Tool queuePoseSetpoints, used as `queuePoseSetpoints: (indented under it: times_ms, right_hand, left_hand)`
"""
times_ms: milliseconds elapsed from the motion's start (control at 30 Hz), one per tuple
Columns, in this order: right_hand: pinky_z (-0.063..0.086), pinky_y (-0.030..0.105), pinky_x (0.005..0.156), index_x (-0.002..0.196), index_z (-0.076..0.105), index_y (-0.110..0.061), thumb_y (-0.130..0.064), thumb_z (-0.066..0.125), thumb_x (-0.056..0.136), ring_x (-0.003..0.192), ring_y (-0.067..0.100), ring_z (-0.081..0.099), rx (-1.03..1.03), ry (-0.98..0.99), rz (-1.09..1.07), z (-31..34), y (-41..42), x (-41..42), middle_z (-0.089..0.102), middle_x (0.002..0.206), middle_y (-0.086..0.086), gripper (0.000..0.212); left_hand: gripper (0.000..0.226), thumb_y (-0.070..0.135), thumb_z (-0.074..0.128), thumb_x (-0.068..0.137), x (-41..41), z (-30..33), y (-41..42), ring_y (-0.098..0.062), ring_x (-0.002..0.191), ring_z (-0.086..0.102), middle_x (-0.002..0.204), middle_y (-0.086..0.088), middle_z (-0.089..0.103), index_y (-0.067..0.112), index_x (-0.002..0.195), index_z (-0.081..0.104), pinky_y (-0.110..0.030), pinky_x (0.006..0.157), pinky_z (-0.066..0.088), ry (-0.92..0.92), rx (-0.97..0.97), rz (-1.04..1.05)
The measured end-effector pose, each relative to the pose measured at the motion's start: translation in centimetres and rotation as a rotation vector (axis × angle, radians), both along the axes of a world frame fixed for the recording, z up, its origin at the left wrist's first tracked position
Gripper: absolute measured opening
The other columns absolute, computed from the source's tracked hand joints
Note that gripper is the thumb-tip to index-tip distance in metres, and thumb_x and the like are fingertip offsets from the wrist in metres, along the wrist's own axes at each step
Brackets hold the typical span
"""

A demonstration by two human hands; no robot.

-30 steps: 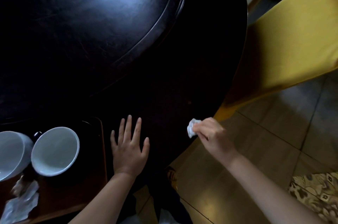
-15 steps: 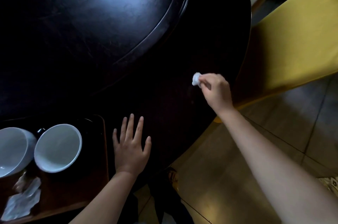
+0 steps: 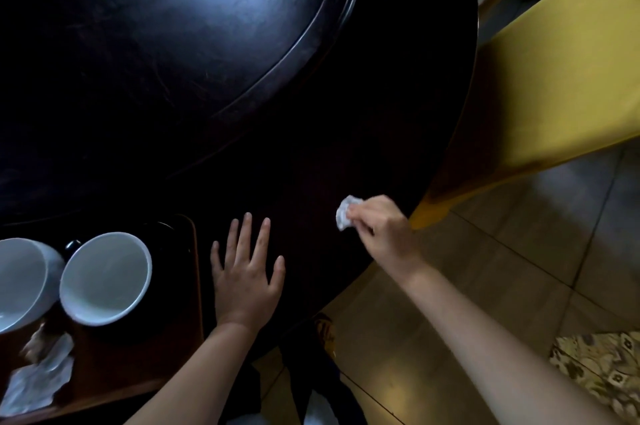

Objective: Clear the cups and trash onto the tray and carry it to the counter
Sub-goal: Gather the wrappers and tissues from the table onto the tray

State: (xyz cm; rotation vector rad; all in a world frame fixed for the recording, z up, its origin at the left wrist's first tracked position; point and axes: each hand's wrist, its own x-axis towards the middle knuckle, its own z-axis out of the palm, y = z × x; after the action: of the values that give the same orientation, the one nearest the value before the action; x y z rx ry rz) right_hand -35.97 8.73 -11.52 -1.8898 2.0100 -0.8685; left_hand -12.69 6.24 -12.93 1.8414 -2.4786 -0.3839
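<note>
A small crumpled tissue wad (image 3: 345,216) is pinched in the fingertips of the right hand (image 3: 379,234), held over the near edge of the dark round table (image 3: 398,112), well apart from the tray (image 3: 195,286) at the lower left. On that tray stand two white cups (image 3: 105,278), touching or nearly so, with flattened used napkins (image 3: 38,379) lying at its near corner. The step in hand appears to be carrying this last scrap across to the tray. To do it well, the wad should travel leftward over the table and be let go low over bare tray surface beside the napkins, not over the cup mouths, so a light scrap does not bounce off the rim or drift to the tiled floor (image 3: 502,268). A firm pinch matters until it is over the tray, since the paper weighs almost nothing.

The right forearm reaches in from the lower right, wrist slightly bent, thumb and fingers closed on the tissue. The left hand (image 3: 246,272) lies flat and open on the table just beside the tray's right rim, fingers spread and pointing away, holding nothing. A yellow chair seat (image 3: 554,78) stands at the table's far right.
</note>
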Motion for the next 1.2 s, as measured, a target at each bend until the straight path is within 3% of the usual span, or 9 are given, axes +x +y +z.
queuePoseSetpoints:
  times_ms: [200, 467, 733, 833, 900, 967, 1033, 1100, 1200]
  right_hand:
    - [0.048, 0.026, 0.095, 0.086, 0.072, -0.007, 0.008, 0.068, 0.074, 0.090, 0.012, 0.058, -0.022, -0.062, -0.038, -0.7, 4.7, 2.5, 0.072, 0.085, 0.005, 0.020]
    - [0.046, 0.016, 0.095, 0.091, 0.072, -0.006, -0.007, 0.055, 0.081, 0.096, 0.007, 0.055, -0.035, -0.119, -0.092, -1.0, 9.8, 6.0, 0.071, 0.090, 0.003, 0.020]
    - [0.053, 0.021, 0.086, 0.090, 0.073, -0.006, 0.003, 0.072, 0.071, 0.089, 0.008, 0.060, -0.053, -0.143, -0.244, 1.9, 10.5, 7.4, 0.072, 0.090, 0.005, 0.020]
    - [0.047, 0.012, 0.090, 0.089, 0.073, -0.004, 0.007, 0.074, 0.068, 0.090, 0.007, 0.058, -0.068, -0.145, -0.269, 3.5, 10.6, 7.7, 0.072, 0.090, 0.007, 0.024]
    - [0.043, 0.005, 0.089, 0.090, 0.072, -0.002, 0.009, 0.073, 0.068, 0.091, 0.006, 0.057, -0.062, -0.146, -0.266, 4.4, 10.6, 8.0, 0.072, 0.090, 0.009, 0.025]
    - [0.041, 0.002, 0.088, 0.091, 0.072, -0.002, 0.010, 0.073, 0.067, 0.092, 0.004, 0.056, -0.048, -0.143, -0.245, 5.0, 10.5, 8.6, 0.072, 0.090, 0.008, 0.027]
    - [0.040, 0.001, 0.089, 0.091, 0.071, -0.004, 0.006, 0.074, 0.069, 0.091, 0.004, 0.056, -0.031, -0.153, -0.200, 5.6, 10.1, 9.7, 0.071, 0.090, 0.007, 0.024]
    - [0.039, 0.002, 0.089, 0.093, 0.069, -0.006, -0.005, 0.072, 0.075, 0.091, 0.003, 0.056, -0.019, -0.171, -0.144, 6.2, 9.7, 11.1, 0.070, 0.090, 0.005, 0.018]
    - [0.034, -0.004, 0.086, 0.095, 0.062, -0.012, -0.024, 0.057, 0.082, 0.090, -0.004, 0.051, 0.004, -0.230, -0.078, 7.1, 9.0, 13.5, 0.066, 0.088, 0.000, 0.018]
  left_hand:
    - [0.063, 0.050, 0.028, 0.086, 0.0, 0.0, 0.0, -0.018, 0.144, 0.004, 0.156, -0.003, 0.015, 0.027, 0.144, 0.023, -0.047, 0.115, 0.003, 0.022, -0.001, 0.001]
    - [0.063, 0.050, 0.027, 0.086, 0.1, -0.1, 0.0, -0.018, 0.144, 0.004, 0.156, -0.003, 0.015, 0.027, 0.145, 0.022, -0.048, 0.115, 0.006, 0.020, -0.004, -0.002]
    - [0.068, 0.054, 0.022, 0.084, 0.0, 0.2, 0.2, -0.018, 0.144, -0.005, 0.157, -0.002, 0.003, 0.027, 0.146, 0.014, -0.046, 0.115, -0.002, 0.010, 0.005, -0.029]
    - [0.071, 0.058, 0.015, 0.082, 0.3, 0.5, 0.5, -0.019, 0.142, -0.016, 0.153, 0.000, -0.015, 0.028, 0.145, -0.002, -0.044, 0.113, -0.011, -0.018, 0.072, -0.070]
    - [0.069, 0.056, 0.020, 0.086, 0.3, 1.3, 1.2, -0.020, 0.143, -0.014, 0.153, 0.000, -0.012, 0.027, 0.145, 0.002, -0.043, 0.113, -0.009, -0.011, 0.103, -0.086]
    - [0.056, 0.045, 0.036, 0.092, 0.3, 3.0, 2.3, -0.021, 0.144, 0.011, 0.154, -0.001, 0.019, 0.022, 0.142, 0.031, -0.037, 0.116, 0.008, 0.248, 0.167, -0.003]
    - [0.036, 0.030, 0.052, 0.090, 0.5, 5.6, 3.5, -0.018, 0.126, 0.047, 0.132, -0.002, 0.054, 0.021, 0.124, 0.054, -0.020, 0.102, 0.036, 0.649, 0.292, 0.091]
    - [0.040, 0.024, 0.063, 0.083, 1.3, 8.2, 4.8, -0.010, 0.109, 0.059, 0.122, 0.003, 0.058, 0.024, 0.122, 0.054, -0.016, 0.085, 0.049, 0.865, 0.370, 0.007]
    - [0.048, 0.022, 0.067, 0.079, 3.4, 9.4, 6.0, -0.007, 0.107, 0.058, 0.121, 0.006, 0.056, 0.022, 0.125, 0.055, -0.022, 0.082, 0.053, 0.848, 0.253, -0.167]
